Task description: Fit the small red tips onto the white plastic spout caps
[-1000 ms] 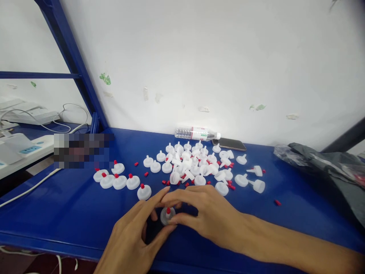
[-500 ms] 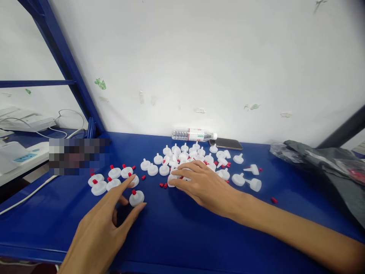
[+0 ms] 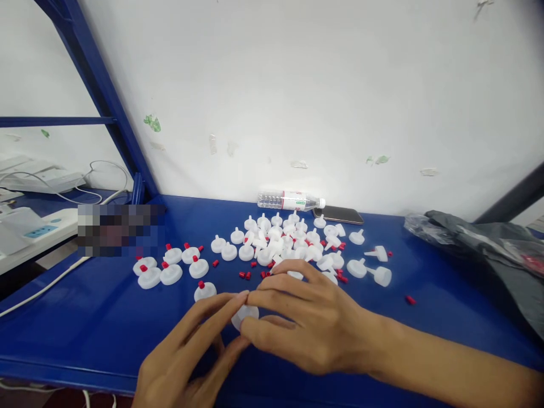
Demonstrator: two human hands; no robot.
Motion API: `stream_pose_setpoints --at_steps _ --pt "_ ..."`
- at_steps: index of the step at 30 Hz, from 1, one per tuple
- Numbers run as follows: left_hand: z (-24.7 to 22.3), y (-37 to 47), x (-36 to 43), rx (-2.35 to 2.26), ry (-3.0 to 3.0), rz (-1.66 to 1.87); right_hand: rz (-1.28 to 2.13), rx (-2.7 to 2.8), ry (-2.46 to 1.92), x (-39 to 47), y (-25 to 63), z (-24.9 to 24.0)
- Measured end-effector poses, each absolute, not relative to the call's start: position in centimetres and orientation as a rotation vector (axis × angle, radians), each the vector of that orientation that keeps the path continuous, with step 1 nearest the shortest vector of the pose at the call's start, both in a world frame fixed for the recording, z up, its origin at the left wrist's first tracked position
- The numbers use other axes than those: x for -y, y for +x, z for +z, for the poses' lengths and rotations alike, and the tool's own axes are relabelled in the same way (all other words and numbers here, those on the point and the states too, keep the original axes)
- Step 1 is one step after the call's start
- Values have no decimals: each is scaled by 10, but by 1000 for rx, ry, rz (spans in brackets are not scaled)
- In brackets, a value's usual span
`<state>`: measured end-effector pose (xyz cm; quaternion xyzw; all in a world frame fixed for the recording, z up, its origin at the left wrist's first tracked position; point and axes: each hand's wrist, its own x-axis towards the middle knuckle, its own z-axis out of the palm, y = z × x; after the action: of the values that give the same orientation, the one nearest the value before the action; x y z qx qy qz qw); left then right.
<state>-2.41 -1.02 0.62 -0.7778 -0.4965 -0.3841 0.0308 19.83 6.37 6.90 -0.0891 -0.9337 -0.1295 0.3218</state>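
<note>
Both hands meet over the near part of the blue table around one white plastic nozzle cap. My right hand grips it between thumb and fingers. From the other side, my left hand closes its fingertips and thumb on the same cap, partly hiding its spout. Just beyond my left fingers stands a nozzle cap with a red tip, and several more red-tipped ones, such as this nozzle cap, sit to the left. Behind my right hand spreads a pile of untipped white nozzle caps.
Small red tips are scattered among and around the pile, one loose red tip farther right. A clear plastic bottle lies by the wall beside a phone. A dark bag is at right, a power strip at left.
My right hand has drawn a nozzle cap from the pile toward me. My left hand has come right, away from the red-tipped cap, and now closes on the drawn cap too.
</note>
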Motion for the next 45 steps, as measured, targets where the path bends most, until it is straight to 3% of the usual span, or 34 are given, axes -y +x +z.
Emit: stream_pose_setpoints --at_steps 4,12,21,32,45 --pt "5 -22 6 1575 -2352 -1223 -199 2546 -240 -67 201 72" --pt "-2 -26 3 1545 -2383 -1187 -113 2737 -1007 -85 216 63" --pt "6 -19 7 1606 -2430 -1229 -187 2928 -1009 -84 211 60" --pt "5 -18 2 1856 -2456 -1229 761 2282 -686 -68 199 68" --pt "4 -19 -2 1788 -2508 -1217 1052 2111 -835 -62 183 42"
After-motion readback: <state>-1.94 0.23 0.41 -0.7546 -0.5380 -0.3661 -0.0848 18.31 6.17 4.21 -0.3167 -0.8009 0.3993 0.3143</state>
